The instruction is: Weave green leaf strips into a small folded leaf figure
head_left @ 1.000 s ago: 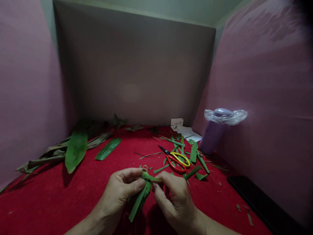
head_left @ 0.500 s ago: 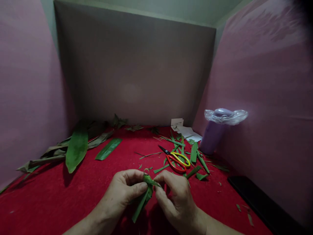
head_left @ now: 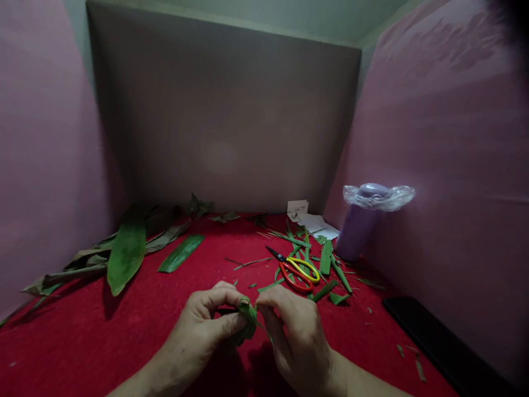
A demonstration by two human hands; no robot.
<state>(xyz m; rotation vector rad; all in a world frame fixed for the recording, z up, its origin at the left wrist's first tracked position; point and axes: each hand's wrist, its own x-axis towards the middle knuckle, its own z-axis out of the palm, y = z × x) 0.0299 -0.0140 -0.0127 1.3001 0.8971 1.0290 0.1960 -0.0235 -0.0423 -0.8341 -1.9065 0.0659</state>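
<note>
Between my two hands, low in the middle of the view, is a small folded bundle of green leaf (head_left: 249, 318) with a rolled end facing up. My left hand (head_left: 212, 320) pinches it between thumb and fingers from the left. From the right, my right hand (head_left: 291, 328) pinches a thin leaf strip at the bundle's side; its fingertips partly hide the strip. Just beyond my right hand lie scissors (head_left: 297, 273) with one red and one yellow handle, their black blades pointing up and left. Cut leaf strips (head_left: 326, 256) are scattered around them.
Long green and dried leaves (head_left: 128, 253) are piled at the left, beside a shorter leaf piece (head_left: 182, 253). A purple tumbler (head_left: 357, 229) under clear plastic stands by the right wall, near white papers (head_left: 318, 225). A black phone-like slab (head_left: 438, 336) lies front right.
The leaf bundle has tipped, so its rolled end faces me more and its lower tail no longer shows. My right fingers have closed in beside it. The view has shifted slightly.
</note>
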